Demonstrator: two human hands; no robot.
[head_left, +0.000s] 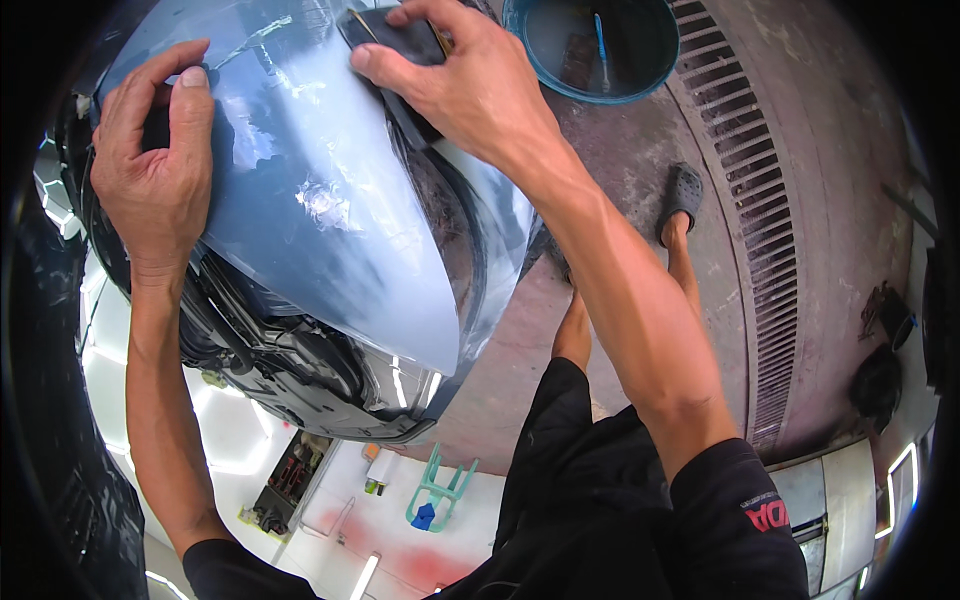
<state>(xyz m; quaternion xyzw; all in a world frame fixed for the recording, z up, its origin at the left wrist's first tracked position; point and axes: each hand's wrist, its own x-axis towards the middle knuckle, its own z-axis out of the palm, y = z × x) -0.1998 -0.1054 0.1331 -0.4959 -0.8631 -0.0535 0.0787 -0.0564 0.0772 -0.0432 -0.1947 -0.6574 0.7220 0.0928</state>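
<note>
A blue-grey car fender (290, 170) with wet, glossy streaks and paler patches lies under both hands. My right hand (475, 80) is closed on a dark, flat sanding block (400, 35), pressed to the panel near its upper edge. The thumb lies along the block's near side; its underside is hidden. At the panel's left edge rests my left hand (155, 165), its thumb and bent fingers apart and nothing visible held in it. Below the fender, the engine bay (250, 330) shows black parts.
A teal tub (590, 95) of water with a blue-handled brush (601, 45) stands at the upper right. Past it, a slotted drain grate (755, 200) curves along the concrete floor. My foot in a grey clog (684, 190) is beside the grate. A green stool (440, 490) appears lower down.
</note>
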